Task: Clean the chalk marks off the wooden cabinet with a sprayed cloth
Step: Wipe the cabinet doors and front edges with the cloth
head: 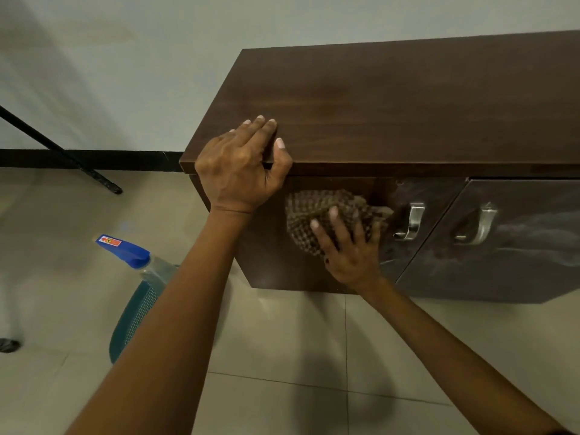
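- Nearest the lens: left forearm (175,340), reaching up toward the cabinet (392,105) from the lower left.
- Left of the cabinet, on the floor: spray bottle (131,251) with a blue trigger head, partly hidden behind that forearm, with a teal mesh object (131,318) just below it.
- At the cabinet's front left corner: left hand (238,171), holding nothing, fingers laid flat on the top and palm draped over the edge, apparently bracing.
- On the cabinet's left door (270,262): checked cloth (314,211), bunched and pressed against the wood by the right hand (348,249), fingers spread and fairly straight on it, not curled round it.
- Left part of that door dark and clean-looking; pale smears remaining beside its metal handle (412,221).
- On the cabinet's right door (518,277): chalk marks (533,233), broad and whitish, apparently untouched.
- Judged progress: wiping under way, roughly the first half of one door done; the rest of it and the whole right door left.
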